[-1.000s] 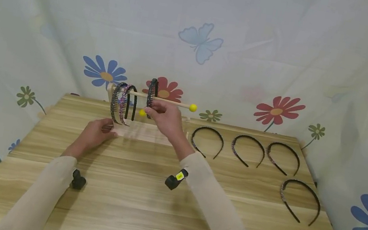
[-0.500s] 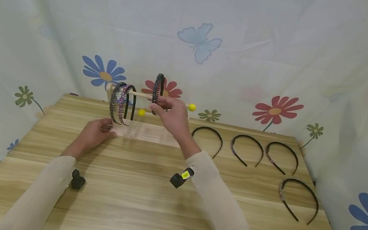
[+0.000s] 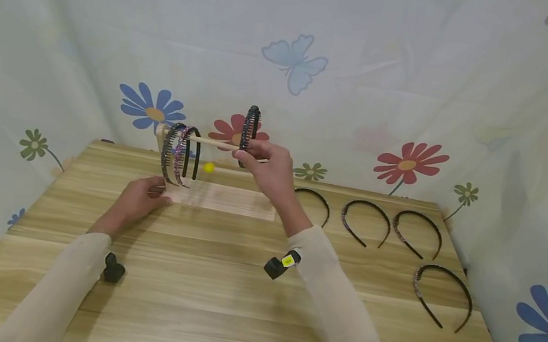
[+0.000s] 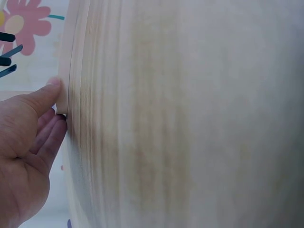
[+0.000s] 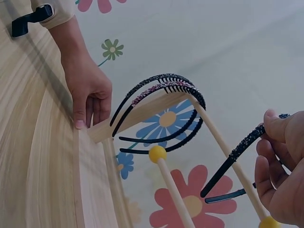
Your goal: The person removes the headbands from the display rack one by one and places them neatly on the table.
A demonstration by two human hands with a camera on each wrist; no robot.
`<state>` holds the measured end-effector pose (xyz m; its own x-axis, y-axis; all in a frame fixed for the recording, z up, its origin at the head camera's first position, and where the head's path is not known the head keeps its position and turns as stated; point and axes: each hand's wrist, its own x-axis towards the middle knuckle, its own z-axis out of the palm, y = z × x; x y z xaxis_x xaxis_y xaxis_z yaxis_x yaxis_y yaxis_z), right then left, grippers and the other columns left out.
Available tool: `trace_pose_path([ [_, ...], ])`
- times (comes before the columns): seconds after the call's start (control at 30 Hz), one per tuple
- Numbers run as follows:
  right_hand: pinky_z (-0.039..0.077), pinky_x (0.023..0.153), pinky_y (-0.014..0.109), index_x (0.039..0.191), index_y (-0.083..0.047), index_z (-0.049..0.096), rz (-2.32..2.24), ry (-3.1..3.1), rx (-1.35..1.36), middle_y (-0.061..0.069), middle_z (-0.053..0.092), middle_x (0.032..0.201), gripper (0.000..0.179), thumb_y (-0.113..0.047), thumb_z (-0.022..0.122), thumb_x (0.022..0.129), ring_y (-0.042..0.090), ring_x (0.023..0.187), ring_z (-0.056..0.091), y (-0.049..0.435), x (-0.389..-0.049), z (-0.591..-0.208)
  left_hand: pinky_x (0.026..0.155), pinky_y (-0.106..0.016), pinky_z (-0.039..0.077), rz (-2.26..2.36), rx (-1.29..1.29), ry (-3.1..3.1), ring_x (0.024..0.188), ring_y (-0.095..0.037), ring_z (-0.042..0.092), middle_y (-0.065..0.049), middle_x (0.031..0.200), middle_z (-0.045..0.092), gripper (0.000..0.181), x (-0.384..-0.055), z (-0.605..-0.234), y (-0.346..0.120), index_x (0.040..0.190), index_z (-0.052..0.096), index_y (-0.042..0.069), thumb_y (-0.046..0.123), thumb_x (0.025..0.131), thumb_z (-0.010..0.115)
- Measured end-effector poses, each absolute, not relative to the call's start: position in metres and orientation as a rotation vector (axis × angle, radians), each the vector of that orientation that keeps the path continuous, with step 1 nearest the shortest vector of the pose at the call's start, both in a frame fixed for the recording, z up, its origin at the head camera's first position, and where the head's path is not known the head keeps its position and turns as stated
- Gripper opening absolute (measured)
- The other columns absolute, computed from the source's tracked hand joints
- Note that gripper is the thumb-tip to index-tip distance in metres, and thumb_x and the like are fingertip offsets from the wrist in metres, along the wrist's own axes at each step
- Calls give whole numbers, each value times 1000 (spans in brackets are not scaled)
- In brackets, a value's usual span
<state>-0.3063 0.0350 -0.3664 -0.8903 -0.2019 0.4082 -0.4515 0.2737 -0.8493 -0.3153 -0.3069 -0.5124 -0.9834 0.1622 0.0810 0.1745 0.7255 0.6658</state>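
In the head view my left hand (image 3: 139,199) grips the left end of a wooden headband stand (image 3: 225,199); the left wrist view has the thumb (image 4: 53,85) on the base's edge. My right hand (image 3: 276,174) pinches a black sparkly toothed headband (image 3: 250,124) between thumb and fingers. The stand's upper rod (image 5: 221,140) runs between that headband's two arms in the right wrist view. Near the rod's inner end hang a dark glittery headband (image 3: 167,152) and a pink-purple glittery headband (image 3: 179,157). My right hand hides the rod's yellow end ball (image 5: 269,222) from the head view.
A second, lower rod ends in a yellow ball (image 3: 209,167). Several black headbands lie on the wooden table (image 3: 206,306) at the right, among them one headband (image 3: 370,203) in the back row and a nearer headband (image 3: 446,270). A flowered cloth (image 3: 302,11) stands behind.
My right hand has moved right and slightly up along the upper rod, carrying the black headband toward the rod's ball end. My left hand stays on the stand's base.
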Motion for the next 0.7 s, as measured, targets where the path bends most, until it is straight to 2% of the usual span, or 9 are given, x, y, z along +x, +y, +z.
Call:
trace_pose_path([
  [0.53, 57, 68, 25, 111, -5, 77, 1653, -2314, 467, 9, 78, 97, 25, -21, 78, 93, 21, 90, 70, 67, -301, -364, 102, -57, 54, -1096, -277, -2916, 120, -47, 63, -32, 138, 58, 60, -313, -511, -304, 143, 49, -10, 21, 97, 73],
  [0.7, 57, 69, 28, 114, -4, 76, 1670, -2302, 470, 11, 77, 100, 26, -21, 78, 93, 23, 92, 70, 76, -297, -365, 102, -56, 54, -1090, -272, -2919, 120, -46, 63, -32, 138, 58, 60, -313, -511, -304, 143, 49, -10, 21, 97, 73],
])
